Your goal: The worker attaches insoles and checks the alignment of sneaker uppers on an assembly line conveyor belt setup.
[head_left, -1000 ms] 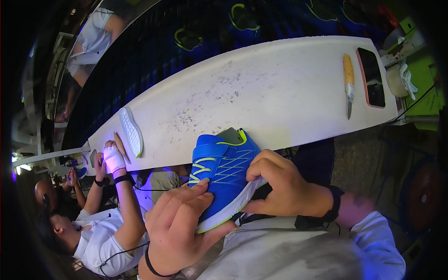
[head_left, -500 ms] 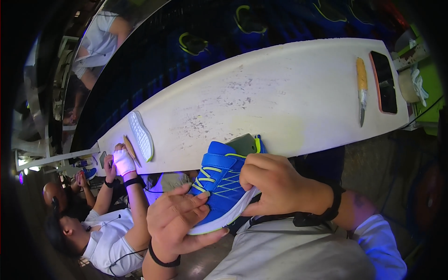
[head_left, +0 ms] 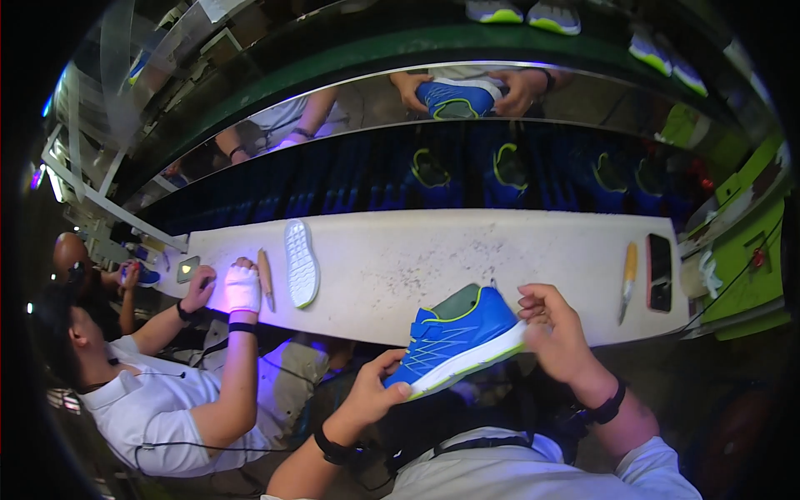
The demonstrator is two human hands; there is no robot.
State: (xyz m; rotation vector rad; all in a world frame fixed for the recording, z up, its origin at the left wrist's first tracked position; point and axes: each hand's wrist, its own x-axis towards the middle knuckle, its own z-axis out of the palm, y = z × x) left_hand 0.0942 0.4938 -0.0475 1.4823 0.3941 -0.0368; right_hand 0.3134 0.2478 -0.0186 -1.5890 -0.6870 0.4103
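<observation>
My left hand (head_left: 375, 385) grips a blue sneaker (head_left: 457, 333) by its toe, fingers over the upper and thumb along the white and lime sole. The shoe is tilted, its side toward me and its heel up to the right. A grey-green shoe last (head_left: 457, 304) fills its lime-edged opening. Just beside the heel is my right hand (head_left: 557, 329), its fingers loosely bent and apart, gripping nothing I can see. Slight motion blur hides whether its thumb touches the sole edge. Both wrists wear black bands.
On the white worktable (head_left: 392, 250) lie a white shoe sole (head_left: 300, 262), a yellow-handled knife (head_left: 628, 283) and a phone (head_left: 659, 271). A co-worker (head_left: 183, 392) sits at left, one gloved hand near a wooden-handled tool (head_left: 265, 279). Blue shoes (head_left: 508, 171) stand in the dark channel behind.
The view has lifted, showing more of the far side. The sneaker has turned from strap-up to side-on, heel rightward. My right hand has released its side and moved to the heel.
</observation>
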